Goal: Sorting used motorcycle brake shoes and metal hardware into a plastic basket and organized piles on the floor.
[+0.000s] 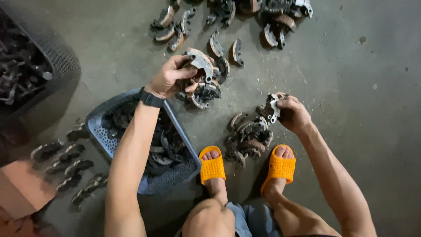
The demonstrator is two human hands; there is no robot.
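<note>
Head view looks straight down on a concrete floor (pixel 351 131), and I see both of my hands busy with curved metal brake shoes. My left hand (pixel 171 79), with a black wristband (pixel 151 98) on the wrist, sits just above the middle of the frame; its fingers are curled tight around a cluster of shoes (pixel 201 83), the thumb pressing a pale grey one against the darker pieces under it. My right hand (pixel 291 113), right of centre, is closed in a pinch on a second small bunch (pixel 271 109), which it holds at the fingertips, low and close to the floor.

Directly below that right-hand bunch, between the two hands and just above my orange sandals (pixel 212 166), lies a small heap of shoes (pixel 247 138). More shoes are scattered along the top edge (pixel 228 26), well above the left hand. A blue-grey mesh basket (pixel 98 127) partly filled with dark shoes stands under my left forearm, at lower left of centre. A dark mesh basket (pixel 57 52) with more metal parts fills the upper left corner, and loose shoes (pixel 66 162) lie in rows at the left edge, beside the blue-grey one.
</note>
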